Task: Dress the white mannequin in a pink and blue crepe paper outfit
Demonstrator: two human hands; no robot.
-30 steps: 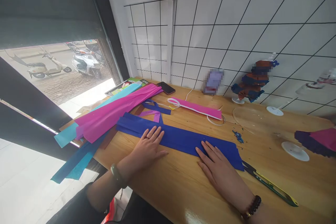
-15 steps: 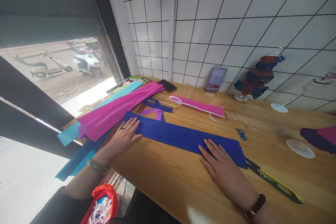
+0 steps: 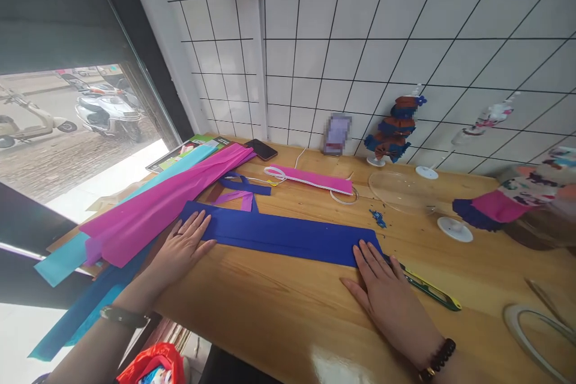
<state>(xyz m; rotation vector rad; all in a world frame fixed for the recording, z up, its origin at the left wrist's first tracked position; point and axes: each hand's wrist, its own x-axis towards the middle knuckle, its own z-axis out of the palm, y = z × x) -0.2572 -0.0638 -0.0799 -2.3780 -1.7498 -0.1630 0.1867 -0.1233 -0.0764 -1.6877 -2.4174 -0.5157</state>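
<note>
A long folded strip of dark blue crepe-like paper or cloth (image 3: 279, 237) lies flat across the wooden table (image 3: 252, 306). My left hand (image 3: 189, 240) rests on its left end, palm down with the fingers spread. On the right end lies my right hand (image 3: 384, 288), also flat, its fingertips over the strip's corner. Just beyond that hand is a yellow and green tool, maybe a cutter (image 3: 432, 289), partly hidden by the fingers. Pink sheets (image 3: 166, 210) and light blue sheets (image 3: 58, 261) are piled beside my left hand.
Behind the strip lie a pink strip with white edging (image 3: 315, 179), a black phone (image 3: 261, 149) and blue scraps (image 3: 378, 218). Small ruffled garments on stands (image 3: 391, 132) are by the tiled wall. A red bag (image 3: 155, 363) is below the table edge.
My right hand has slid toward the strip's right end, now covering its corner. My left hand stays on the left end. The camera view has turned to the right.
</note>
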